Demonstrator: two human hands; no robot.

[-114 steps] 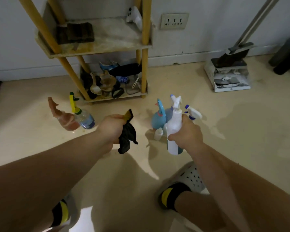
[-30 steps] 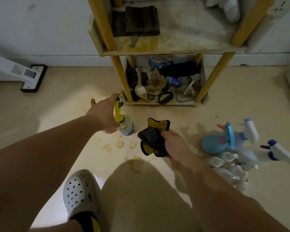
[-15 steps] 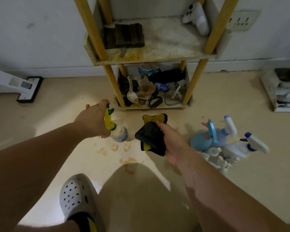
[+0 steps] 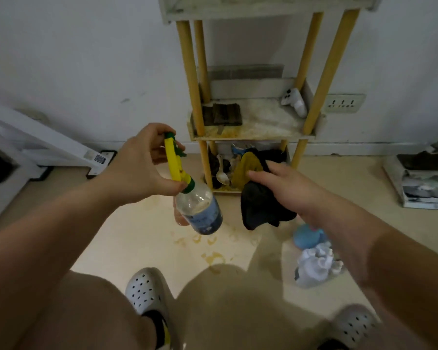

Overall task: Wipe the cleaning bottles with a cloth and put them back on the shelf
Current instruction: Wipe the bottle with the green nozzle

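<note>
Bottle of clear plastic with yellow-green spray head [image 4: 199, 210], aloft before yellow-posted shelf [image 4: 253, 133], gripped at its neck by left hand [image 4: 142, 168]; black-and-yellow cloth [image 4: 261, 205] clutched in right hand [image 4: 286, 188]; best wrapped round the body, then twisted.

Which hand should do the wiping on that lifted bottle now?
Right hand: it holds the cloth beside the bottle. The left hand is busy gripping its yellow sprayer.
</note>
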